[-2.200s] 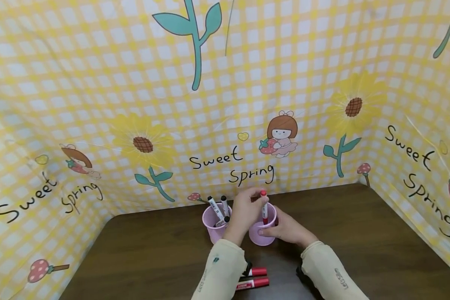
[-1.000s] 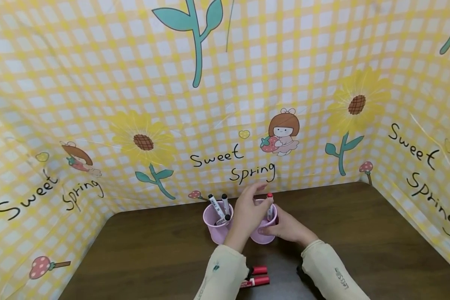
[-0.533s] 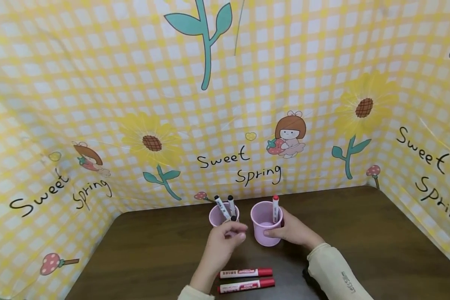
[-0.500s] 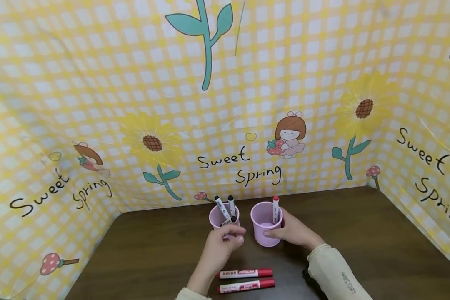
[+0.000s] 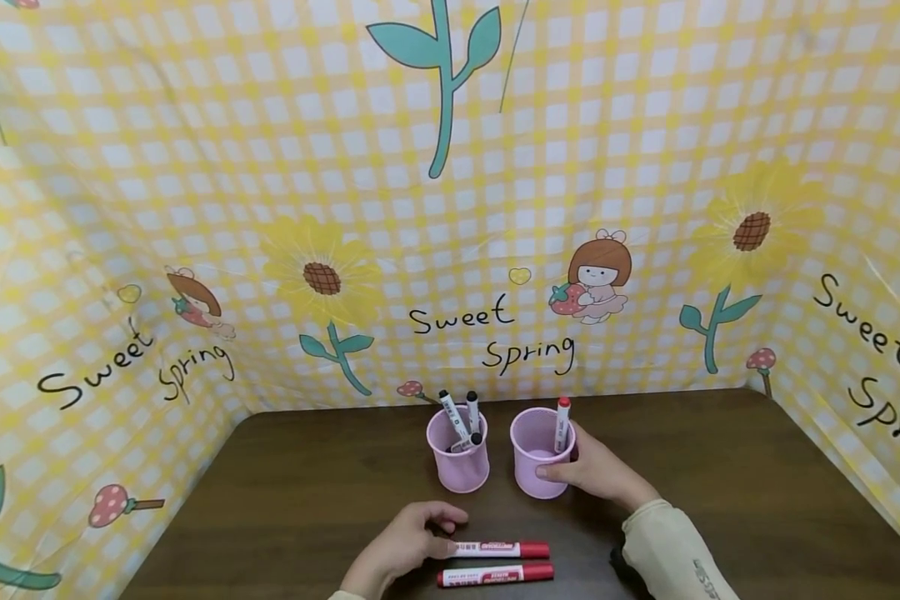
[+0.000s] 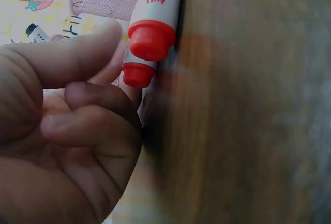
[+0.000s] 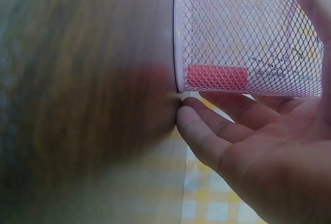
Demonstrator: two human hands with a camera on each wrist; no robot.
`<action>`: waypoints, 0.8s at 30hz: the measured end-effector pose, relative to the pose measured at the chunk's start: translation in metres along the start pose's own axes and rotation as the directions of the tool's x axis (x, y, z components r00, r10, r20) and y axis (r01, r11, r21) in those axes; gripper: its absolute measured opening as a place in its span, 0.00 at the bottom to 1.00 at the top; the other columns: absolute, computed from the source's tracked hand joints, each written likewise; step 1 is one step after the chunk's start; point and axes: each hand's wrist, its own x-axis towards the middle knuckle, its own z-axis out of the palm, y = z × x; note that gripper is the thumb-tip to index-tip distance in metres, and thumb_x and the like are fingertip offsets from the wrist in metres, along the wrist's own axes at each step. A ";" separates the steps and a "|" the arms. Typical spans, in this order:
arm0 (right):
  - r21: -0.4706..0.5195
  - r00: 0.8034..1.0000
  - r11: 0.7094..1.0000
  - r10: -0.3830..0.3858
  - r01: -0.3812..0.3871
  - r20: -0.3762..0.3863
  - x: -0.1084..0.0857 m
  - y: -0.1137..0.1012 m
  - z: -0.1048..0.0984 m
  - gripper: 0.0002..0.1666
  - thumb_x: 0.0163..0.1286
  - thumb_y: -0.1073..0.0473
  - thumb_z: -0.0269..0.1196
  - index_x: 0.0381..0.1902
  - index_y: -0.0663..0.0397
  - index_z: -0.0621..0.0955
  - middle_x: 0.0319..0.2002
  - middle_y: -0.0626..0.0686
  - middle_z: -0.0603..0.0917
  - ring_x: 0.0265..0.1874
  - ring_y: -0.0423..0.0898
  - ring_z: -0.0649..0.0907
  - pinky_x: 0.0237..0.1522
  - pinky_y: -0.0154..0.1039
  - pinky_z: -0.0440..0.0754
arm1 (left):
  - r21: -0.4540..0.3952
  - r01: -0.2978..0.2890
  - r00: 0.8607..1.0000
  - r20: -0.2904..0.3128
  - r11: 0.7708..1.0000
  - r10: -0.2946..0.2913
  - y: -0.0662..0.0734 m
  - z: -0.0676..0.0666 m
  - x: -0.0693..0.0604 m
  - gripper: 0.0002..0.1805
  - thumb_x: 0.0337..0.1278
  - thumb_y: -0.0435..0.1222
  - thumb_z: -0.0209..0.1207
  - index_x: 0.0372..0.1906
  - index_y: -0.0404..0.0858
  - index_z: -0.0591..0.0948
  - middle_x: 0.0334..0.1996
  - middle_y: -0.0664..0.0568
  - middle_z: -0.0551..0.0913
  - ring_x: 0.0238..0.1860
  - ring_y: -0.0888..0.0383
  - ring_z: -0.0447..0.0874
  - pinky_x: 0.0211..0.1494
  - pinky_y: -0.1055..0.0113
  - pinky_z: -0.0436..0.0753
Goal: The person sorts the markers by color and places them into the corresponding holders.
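Two red-capped whiteboard markers lie side by side on the table, a farther one (image 5: 502, 549) and a nearer one (image 5: 495, 575). My left hand (image 5: 405, 542) is at the left end of the farther marker, thumb and forefinger apart; its other fingers curl loosely in the left wrist view. Contact with the marker is not clear. My right hand (image 5: 607, 471) holds the right pink mesh pen cup (image 5: 536, 467), thumb in front and fingers round the far side. Inside that cup a red-capped marker (image 5: 562, 425) leans upright; its red lower end (image 7: 217, 76) shows through the mesh.
Left of the held cup stands a second pink mesh pen cup (image 5: 461, 471) with several black-capped markers (image 5: 455, 417) in it. A yellow checked cloth (image 5: 270, 167) rises behind and beside the dark wooden table (image 5: 307, 475).
My left hand let go of the red-capped marker in the right cup, then drew back and down to the markers on the table. The right hand stays on its cup.
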 end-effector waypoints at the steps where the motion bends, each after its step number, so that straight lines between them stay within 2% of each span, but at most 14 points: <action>1: -0.001 1.000 1.000 -0.001 0.001 0.001 0.000 0.000 0.000 0.47 0.58 0.54 0.77 0.69 0.64 0.66 0.57 0.61 0.79 0.55 0.56 0.79 0.57 0.53 0.74 | 0.015 -0.003 1.000 0.002 1.000 0.003 0.000 0.000 0.000 0.21 0.42 0.20 0.64 0.48 0.25 0.83 0.40 0.47 0.82 0.44 0.52 0.75 0.43 0.70 0.74; 4: -0.005 1.000 1.000 0.001 -0.001 0.000 0.001 0.000 0.001 0.48 0.58 0.54 0.77 0.69 0.64 0.66 0.57 0.62 0.79 0.56 0.57 0.79 0.58 0.54 0.73 | 0.053 -0.006 1.000 -0.008 0.999 0.006 0.001 0.003 -0.001 0.22 0.36 0.19 0.62 0.45 0.28 0.85 0.38 0.48 0.81 0.43 0.52 0.75 0.44 0.70 0.73; 8: -0.003 1.000 1.000 0.003 -0.003 0.000 0.001 0.001 0.001 0.48 0.58 0.54 0.77 0.68 0.65 0.66 0.57 0.63 0.79 0.56 0.58 0.79 0.58 0.54 0.73 | 0.131 -0.029 0.999 -0.026 0.991 0.033 0.001 0.007 -0.001 0.22 0.32 0.18 0.62 0.42 0.31 0.86 0.35 0.49 0.80 0.40 0.54 0.75 0.42 0.68 0.73; 12: 0.000 1.000 1.000 0.007 -0.007 0.001 0.000 0.000 0.000 0.47 0.58 0.54 0.77 0.68 0.65 0.67 0.57 0.62 0.79 0.55 0.56 0.79 0.58 0.53 0.73 | 0.278 -0.048 0.996 -0.059 0.960 0.067 0.002 0.011 0.001 0.19 0.33 0.20 0.64 0.37 0.37 0.87 0.35 0.54 0.79 0.38 0.57 0.75 0.43 0.64 0.74; 15: -0.007 1.000 1.000 0.008 -0.008 0.001 0.000 -0.001 -0.001 0.46 0.58 0.54 0.77 0.67 0.65 0.67 0.57 0.61 0.79 0.55 0.56 0.79 0.57 0.52 0.73 | 0.335 -0.048 0.994 -0.080 0.941 0.079 0.002 0.013 0.001 0.16 0.36 0.22 0.66 0.35 0.40 0.87 0.35 0.56 0.79 0.39 0.58 0.75 0.45 0.61 0.74; 17: -0.008 1.000 1.000 0.003 -0.003 0.003 0.000 -0.001 -0.001 0.46 0.58 0.54 0.77 0.67 0.65 0.67 0.57 0.62 0.79 0.55 0.56 0.79 0.57 0.51 0.74 | 0.326 -0.049 0.993 -0.087 0.944 0.082 0.003 0.013 0.000 0.14 0.39 0.23 0.67 0.35 0.40 0.87 0.35 0.56 0.80 0.39 0.58 0.75 0.45 0.61 0.74; 19: -0.008 1.000 1.000 -0.002 0.002 0.004 0.000 -0.001 -0.001 0.46 0.58 0.55 0.76 0.68 0.66 0.67 0.57 0.62 0.79 0.55 0.56 0.79 0.57 0.51 0.74 | 0.270 -0.044 0.993 -0.094 0.962 0.072 0.004 0.013 0.000 0.13 0.43 0.23 0.66 0.37 0.38 0.87 0.35 0.55 0.80 0.38 0.58 0.75 0.43 0.63 0.74; 22: -0.003 1.000 1.000 -0.009 0.009 0.009 -0.001 -0.001 -0.001 0.46 0.58 0.55 0.76 0.68 0.66 0.66 0.58 0.63 0.79 0.55 0.57 0.79 0.57 0.50 0.74 | 0.151 -0.021 0.994 -0.103 0.988 0.037 0.004 0.013 0.000 0.12 0.49 0.23 0.64 0.40 0.34 0.86 0.29 0.53 0.79 0.28 0.59 0.74 0.29 0.68 0.74; 24: -0.002 1.000 1.000 -0.008 0.008 0.010 0.000 -0.001 0.000 0.46 0.58 0.55 0.76 0.68 0.66 0.66 0.58 0.63 0.79 0.55 0.57 0.79 0.57 0.51 0.74 | 0.065 -0.003 0.995 -0.101 0.998 0.009 0.004 0.013 0.001 0.11 0.53 0.22 0.62 0.42 0.32 0.85 0.25 0.52 0.76 0.23 0.60 0.72 0.21 0.72 0.71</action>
